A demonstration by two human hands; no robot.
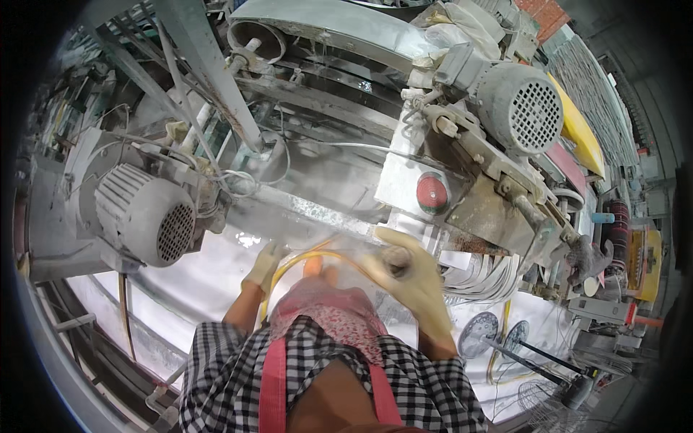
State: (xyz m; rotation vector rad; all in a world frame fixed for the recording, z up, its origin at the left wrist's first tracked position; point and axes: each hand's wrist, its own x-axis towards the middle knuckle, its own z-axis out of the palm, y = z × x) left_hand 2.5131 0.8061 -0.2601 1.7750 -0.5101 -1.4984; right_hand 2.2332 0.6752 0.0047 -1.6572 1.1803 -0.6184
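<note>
My left hand [266,267], in a cream glove, reaches to the near side of a long pale metal rail [317,211]. Its fingers look stretched out, with nothing visible in them. My right hand [419,285], in a long cream glove, is raised at the right of my body. Its fingers curl around a round grey-brown thing [396,260], blurred and too unclear to name. A yellow hose [307,255] arches between my two hands, in front of my pink apron [325,310]. Behind the rail lies a wet, greyish surface [339,177].
Grey finned motors stand at the left [148,214] and upper right [521,108] of the machine. A white box with a red round button [433,193] is near my right hand. Cables hang off the frame; two disc-ended rods [479,335] stand at lower right.
</note>
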